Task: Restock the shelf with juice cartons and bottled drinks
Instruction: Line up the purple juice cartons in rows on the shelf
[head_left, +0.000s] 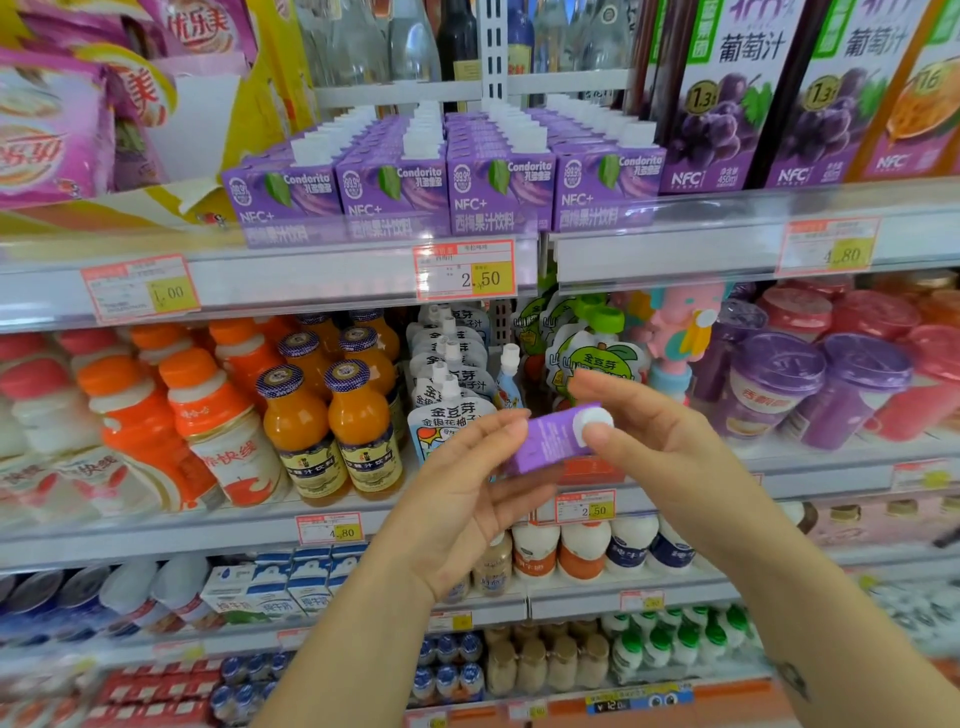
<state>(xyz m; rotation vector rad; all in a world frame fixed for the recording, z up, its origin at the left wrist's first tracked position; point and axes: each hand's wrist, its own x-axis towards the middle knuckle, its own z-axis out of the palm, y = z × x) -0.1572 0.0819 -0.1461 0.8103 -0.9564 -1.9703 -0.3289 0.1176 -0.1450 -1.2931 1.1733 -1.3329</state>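
Hands were close together before shelves. Purple carton (550, 441) hung tilted between them, in front of middle shelf (156, 538). Right hand (654, 441) pinched its white-capped end, thumb on cap. Left hand (467, 499), fingers nearly straight, touched opposite end. Rows of matching cartons (447, 182) filled upper shelf (311, 275) above; orange bottles (332, 415) stood on middle shelf at left.

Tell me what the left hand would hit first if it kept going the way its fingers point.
The small purple carton: the fingers of the left hand touch its end. Past that, probably the green-capped pouches, though depth is unclear.
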